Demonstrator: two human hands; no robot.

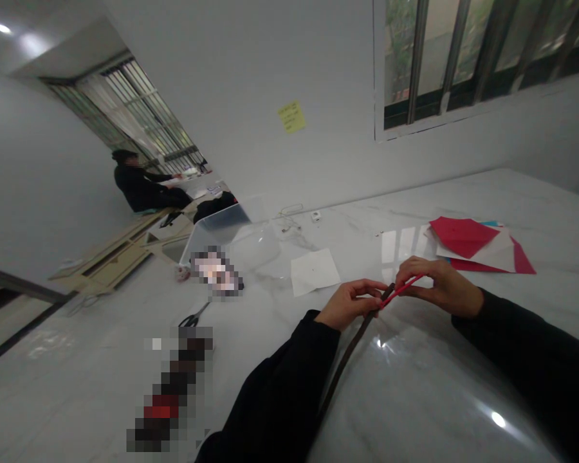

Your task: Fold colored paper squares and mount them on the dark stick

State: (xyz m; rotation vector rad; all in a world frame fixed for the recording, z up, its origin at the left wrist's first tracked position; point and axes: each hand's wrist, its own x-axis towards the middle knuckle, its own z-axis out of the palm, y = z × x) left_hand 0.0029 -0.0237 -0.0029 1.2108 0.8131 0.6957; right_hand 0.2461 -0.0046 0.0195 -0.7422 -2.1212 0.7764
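Black sleeves [280, 379] | left grip [350, 302] pinched around brown stem [350, 352] | right grip [441, 286] pinching red strip [390, 298]

The tabletop [415, 392] looks glossy and smooth; the white sheet [314, 272], paper; the brown stick [348, 355], matt.

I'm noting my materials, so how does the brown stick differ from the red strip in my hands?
The brown stick is dark; the red strip is bright. The stick looks thicker than the strip. The stick shows a longer length than the strip. Both are slender and meet at your left hand.
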